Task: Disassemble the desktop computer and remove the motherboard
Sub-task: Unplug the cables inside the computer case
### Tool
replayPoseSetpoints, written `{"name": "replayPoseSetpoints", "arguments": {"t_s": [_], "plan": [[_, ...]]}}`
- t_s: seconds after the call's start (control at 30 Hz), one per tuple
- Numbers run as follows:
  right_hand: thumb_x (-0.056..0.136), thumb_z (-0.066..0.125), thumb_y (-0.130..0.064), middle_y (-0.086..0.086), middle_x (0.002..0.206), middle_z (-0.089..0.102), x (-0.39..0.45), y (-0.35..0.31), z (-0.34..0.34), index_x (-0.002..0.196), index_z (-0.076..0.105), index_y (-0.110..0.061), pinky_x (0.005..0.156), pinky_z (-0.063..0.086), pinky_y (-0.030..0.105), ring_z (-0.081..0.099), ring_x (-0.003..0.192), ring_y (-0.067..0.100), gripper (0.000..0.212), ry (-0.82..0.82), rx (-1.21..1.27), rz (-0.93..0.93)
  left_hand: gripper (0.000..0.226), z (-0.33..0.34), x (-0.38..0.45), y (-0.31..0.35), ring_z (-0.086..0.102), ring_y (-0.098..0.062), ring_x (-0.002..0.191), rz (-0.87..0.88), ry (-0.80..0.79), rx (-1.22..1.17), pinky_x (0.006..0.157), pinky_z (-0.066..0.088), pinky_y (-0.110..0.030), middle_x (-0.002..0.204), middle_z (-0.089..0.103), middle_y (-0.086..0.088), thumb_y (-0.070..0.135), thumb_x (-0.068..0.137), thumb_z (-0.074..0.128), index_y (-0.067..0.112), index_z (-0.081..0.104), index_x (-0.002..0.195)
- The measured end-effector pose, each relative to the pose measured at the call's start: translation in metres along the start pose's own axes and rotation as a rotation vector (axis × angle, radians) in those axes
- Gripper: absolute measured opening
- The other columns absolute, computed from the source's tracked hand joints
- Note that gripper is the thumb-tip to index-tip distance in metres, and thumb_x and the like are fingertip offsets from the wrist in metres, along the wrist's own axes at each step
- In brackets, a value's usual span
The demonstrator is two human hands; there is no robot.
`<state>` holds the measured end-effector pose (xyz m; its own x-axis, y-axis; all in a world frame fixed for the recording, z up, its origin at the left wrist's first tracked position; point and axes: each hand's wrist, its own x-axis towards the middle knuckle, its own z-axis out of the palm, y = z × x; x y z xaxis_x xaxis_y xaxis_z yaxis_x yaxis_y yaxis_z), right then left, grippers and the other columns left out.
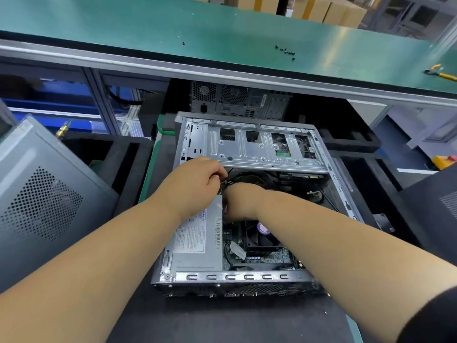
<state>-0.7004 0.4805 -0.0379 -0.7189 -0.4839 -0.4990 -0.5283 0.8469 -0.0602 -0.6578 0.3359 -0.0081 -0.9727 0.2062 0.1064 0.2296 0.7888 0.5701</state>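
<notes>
- Computer case lies open on the dark surface, right in the middle.
- Its green motherboard sits low inside, at 5 o'clock from the hands, with a black fan on top.
- A silver power box fills the case's 9 o'clock side.
- The left hand has its fingers curled on thin wires.
- The right hand reaches down beside the box; its fingers are hidden, so I cannot tell how they lie.
- A grey side cover leans at 9 o'clock.
</notes>
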Motion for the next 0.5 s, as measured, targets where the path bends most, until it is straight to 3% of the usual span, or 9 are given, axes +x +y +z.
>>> {"name": "replayPoseSetpoints", "arguments": {"t_s": [0.1,0.27,0.4,0.5], "plan": [[0.078,0.069,-0.035,0.003,0.078,0.064,-0.007,0.007,-0.004,0.08,0.062,-0.018,0.072,0.054,0.037,0.06,0.076,0.026,0.018,0.012,0.069,-0.073,0.032,0.0,0.0,0.002,0.054,-0.006,0.098,-0.011,-0.016,0.026,0.088,0.045,-0.028,0.111,0.059,0.01,0.016,0.094,0.04,0.028,0.066,0.108],[0.081,0.071,-0.036,0.001,0.104,0.063,-0.032,0.03,-0.007,0.106,0.061,-0.018,0.082,0.049,0.035,0.059,0.092,0.021,0.033,0.142,0.193,-0.163,0.03,0.001,0.0,0.006,0.054,-0.007,0.098,-0.028,-0.017,0.062,0.089,0.046,-0.031,0.109,0.06,0.011,0.017,0.093,0.043,0.029,0.066,0.108],[0.087,0.068,-0.029,-0.007,0.099,0.058,-0.06,0.063,-0.012,0.101,0.06,-0.024,0.071,0.046,0.028,0.058,0.079,0.011,0.017,0.194,0.288,-0.148,0.029,0.0,0.001,0.01,0.053,-0.006,0.102,-0.026,-0.064,0.042,0.093,0.044,-0.028,0.112,0.058,0.013,0.017,0.094,0.048,0.033,0.065,0.111],[0.087,0.066,-0.025,-0.013,0.089,0.06,-0.078,0.083,-0.014,0.088,0.062,-0.03,0.071,0.047,0.028,0.058,0.08,0.006,0.006,0.139,0.282,-0.153,0.028,0.0,0.003,0.02,0.049,0.001,0.096,-0.019,-0.084,0.021,0.084,0.037,-0.017,0.108,0.055,0.019,0.019,0.093,0.052,0.037,0.063,0.111]]}}
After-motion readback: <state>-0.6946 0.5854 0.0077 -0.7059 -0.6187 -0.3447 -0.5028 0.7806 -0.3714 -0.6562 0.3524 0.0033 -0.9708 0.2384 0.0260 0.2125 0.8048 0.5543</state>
